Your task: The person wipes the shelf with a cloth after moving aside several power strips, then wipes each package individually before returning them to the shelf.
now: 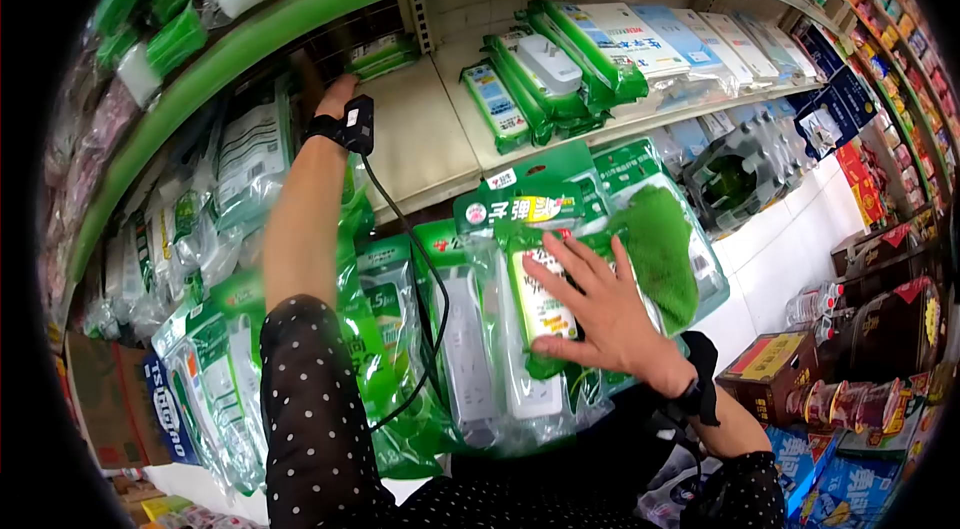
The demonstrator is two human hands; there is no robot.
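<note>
Left hand [337, 99] is way closer to the green pack [384, 58], which lies roughly crosswise on the shelf [425, 124], just beyond it and rightward; too blurry, can't tell its grip. Right hand [608, 307] is splayed wide over a green-and-white packet [542, 291] atop the packaged power strips [465, 344].

Glossy plastic packet [541, 301], fuzzy matt cloth [657, 257], smooth shelf [405, 119]
</note>
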